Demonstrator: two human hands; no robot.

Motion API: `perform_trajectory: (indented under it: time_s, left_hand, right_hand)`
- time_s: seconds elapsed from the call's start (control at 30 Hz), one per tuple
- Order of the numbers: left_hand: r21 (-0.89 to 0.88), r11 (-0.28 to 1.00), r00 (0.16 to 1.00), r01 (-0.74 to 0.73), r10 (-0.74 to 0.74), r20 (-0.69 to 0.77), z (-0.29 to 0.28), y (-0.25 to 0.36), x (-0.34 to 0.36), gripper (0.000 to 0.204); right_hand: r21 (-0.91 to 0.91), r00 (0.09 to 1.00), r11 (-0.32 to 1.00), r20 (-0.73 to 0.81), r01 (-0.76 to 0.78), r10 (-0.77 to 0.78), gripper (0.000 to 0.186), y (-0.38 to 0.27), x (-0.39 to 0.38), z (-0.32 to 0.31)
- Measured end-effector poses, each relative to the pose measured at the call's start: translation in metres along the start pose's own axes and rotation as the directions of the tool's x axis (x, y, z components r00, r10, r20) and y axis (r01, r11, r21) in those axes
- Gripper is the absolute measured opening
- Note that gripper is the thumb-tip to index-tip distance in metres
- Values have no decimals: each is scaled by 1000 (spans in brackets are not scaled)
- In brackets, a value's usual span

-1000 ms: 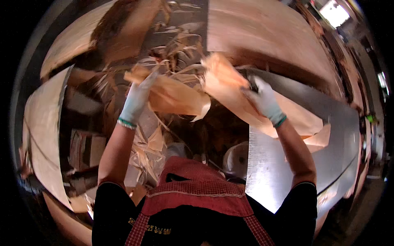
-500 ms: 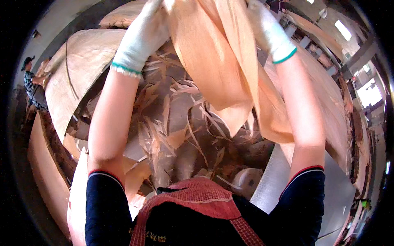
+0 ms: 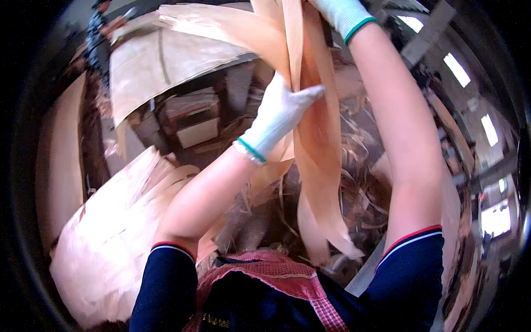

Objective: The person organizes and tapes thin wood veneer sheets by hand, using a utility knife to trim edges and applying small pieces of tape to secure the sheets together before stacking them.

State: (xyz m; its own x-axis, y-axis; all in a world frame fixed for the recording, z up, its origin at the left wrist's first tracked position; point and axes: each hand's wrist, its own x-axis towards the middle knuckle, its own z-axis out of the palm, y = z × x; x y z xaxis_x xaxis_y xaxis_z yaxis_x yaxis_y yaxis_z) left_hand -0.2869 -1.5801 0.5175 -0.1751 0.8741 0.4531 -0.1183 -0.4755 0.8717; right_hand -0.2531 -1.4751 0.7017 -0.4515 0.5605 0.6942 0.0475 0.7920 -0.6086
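Observation:
Long, thin strips of tan wood veneer (image 3: 315,149) hang in front of me, folded together, their lower ends dangling toward my apron. My left hand (image 3: 282,113), in a white knit glove with a green cuff, is closed around the veneer at mid-height. Its thumb lies across the front, and the other fingers are hidden. One veneer flap sweeps from there to the upper left. High at the top edge, my right hand (image 3: 340,16), gloved alike, holds the upper part of the veneer; its fingertips are out of sight.
A pile of pale veneer sheets (image 3: 110,238) lies at my lower left. Farther off, a broad veneer stack (image 3: 182,61) rests on a support, with a person (image 3: 98,41) standing beside it. Torn veneer scraps (image 3: 359,144) litter the floor. Bright windows (image 3: 495,218) line the right.
My left hand has come down and inward to the middle of the veneer, while my right stays high. The veneer has gathered into narrower hanging folds. The view has swung left, showing more of the pale pile.

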Motion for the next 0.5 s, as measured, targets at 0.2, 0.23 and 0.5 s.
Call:
perform_trajectory:
  time_s: [0.2, 0.23, 0.5]
  left_hand:
    - [209, 971, 914, -115, 186, -360, -126, 82, -26, 26]
    - [225, 972, 918, -69, 150, -367, -148, 102, -36, 26]
    - [87, 959, 885, -268, 281, -372, -354, 218, -142, 27]
  right_hand:
    - [-42, 976, 984, 140, 172, -165, 30, -55, 64, 158]
    - [-6, 971, 982, 156, 186, -183, 30, -65, 67, 183]
    - [215, 882, 914, 259, 345, -393, 27, -155, 47, 362]
